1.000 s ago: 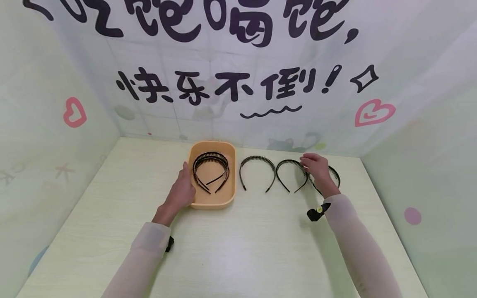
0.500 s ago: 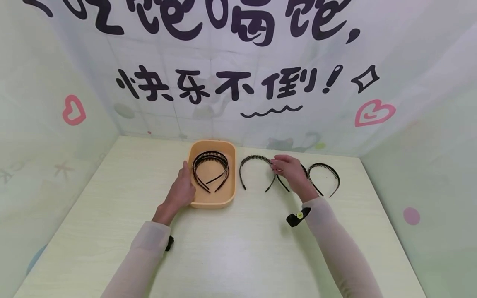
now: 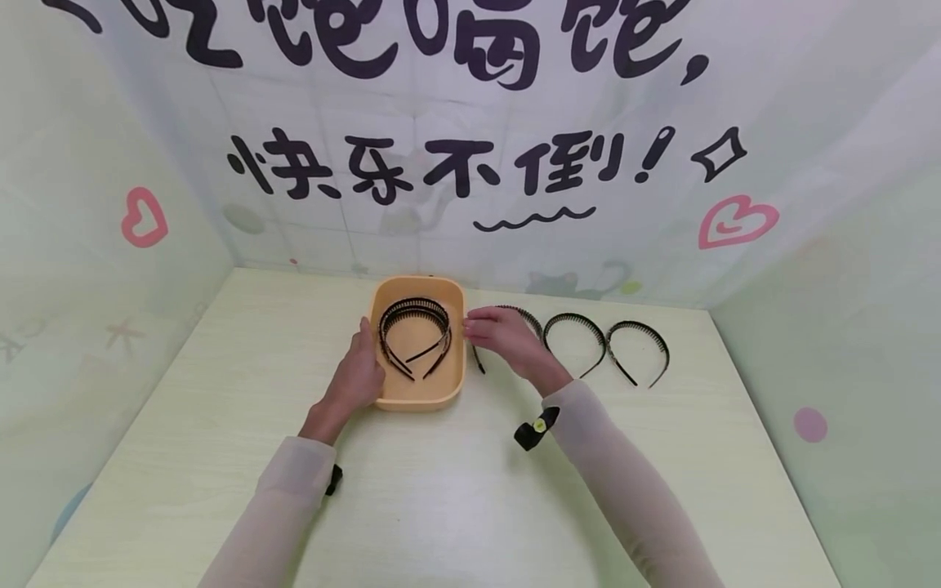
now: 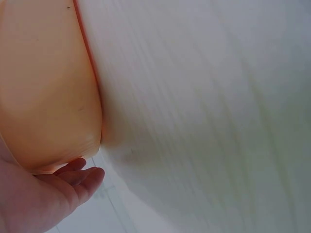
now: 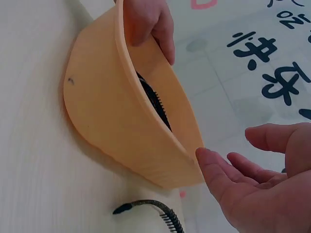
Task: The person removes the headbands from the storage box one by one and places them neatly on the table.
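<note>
A shallow orange plastic tray [image 3: 419, 405] stands on the table, with black toothed headbands [image 3: 416, 303] lying overlapped inside it. My left hand [image 3: 358, 371] grips the tray's left wall, thumb over the inside and fingers outside. In the left wrist view, the fingertips [image 4: 92, 180] curl round the tray's end. My right hand [image 3: 510, 339] holds nothing; its fingers reach to the tray's right rim. Seen from the right wrist, thumb and fingers are spread apart, one fingertip right at the tray wall [image 5: 109, 97]. Below that hand, a toothed headband [image 3: 523, 311] is partly covered.
Right of the tray, a second headband [image 3: 574, 317] and a third headband [image 3: 638, 325] lie in a row on the pale wooden table [image 3: 441, 506]. A printed curtain wall [image 3: 412, 245] rises behind, with similar walls on both sides.
My right hand has swept left above the row of headbands, from the rightmost pair to the tray's right rim. My left hand has stayed on the tray, and the headbands lie as before.
</note>
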`<action>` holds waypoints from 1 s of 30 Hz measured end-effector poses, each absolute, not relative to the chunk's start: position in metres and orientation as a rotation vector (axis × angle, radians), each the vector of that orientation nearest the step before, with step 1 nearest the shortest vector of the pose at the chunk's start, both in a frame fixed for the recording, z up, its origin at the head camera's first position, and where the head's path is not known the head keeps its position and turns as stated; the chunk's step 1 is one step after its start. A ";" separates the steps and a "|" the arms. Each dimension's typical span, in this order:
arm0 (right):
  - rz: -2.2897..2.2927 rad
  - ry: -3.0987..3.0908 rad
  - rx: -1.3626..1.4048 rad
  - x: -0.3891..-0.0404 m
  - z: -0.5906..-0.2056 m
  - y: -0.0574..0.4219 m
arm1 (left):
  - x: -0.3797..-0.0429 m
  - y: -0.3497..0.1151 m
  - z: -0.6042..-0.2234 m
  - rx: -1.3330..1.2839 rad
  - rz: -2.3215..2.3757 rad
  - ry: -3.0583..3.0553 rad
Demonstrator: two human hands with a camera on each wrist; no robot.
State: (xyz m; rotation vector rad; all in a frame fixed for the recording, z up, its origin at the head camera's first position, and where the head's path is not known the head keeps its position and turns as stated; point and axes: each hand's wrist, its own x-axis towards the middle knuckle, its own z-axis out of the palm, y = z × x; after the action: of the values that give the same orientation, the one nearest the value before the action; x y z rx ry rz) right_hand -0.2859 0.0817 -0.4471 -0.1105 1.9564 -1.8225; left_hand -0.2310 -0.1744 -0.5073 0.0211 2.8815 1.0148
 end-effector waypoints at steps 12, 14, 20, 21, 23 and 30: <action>-1.544 2.099 -0.189 -0.281 -0.448 0.036 | -0.234 -0.176 -0.510 0.039 1.001 2.899; -1.542 2.088 -0.156 -0.279 -0.449 0.030 | -0.233 -0.175 -0.509 0.041 1.007 2.896; -1.577 2.106 -0.064 -0.278 -0.458 0.018 | -0.232 -0.173 -0.508 0.053 1.013 2.900; -1.584 2.114 -0.055 -0.278 -0.459 0.017 | -0.232 -0.173 -0.508 0.055 1.013 2.900; -1.603 2.145 -0.047 -0.278 -0.462 0.014 | -0.231 -0.173 -0.508 0.057 1.013 2.899; -1.718 2.256 -0.019 -0.277 -0.463 0.007 | -0.233 -0.175 -0.510 0.062 1.005 2.910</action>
State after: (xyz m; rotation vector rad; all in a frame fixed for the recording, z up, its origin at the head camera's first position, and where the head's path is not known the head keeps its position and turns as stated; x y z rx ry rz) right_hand -0.2769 0.0069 -0.4634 -0.0194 2.2564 -1.7175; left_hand -0.2325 -0.1752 -0.5101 0.0625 2.9103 1.0047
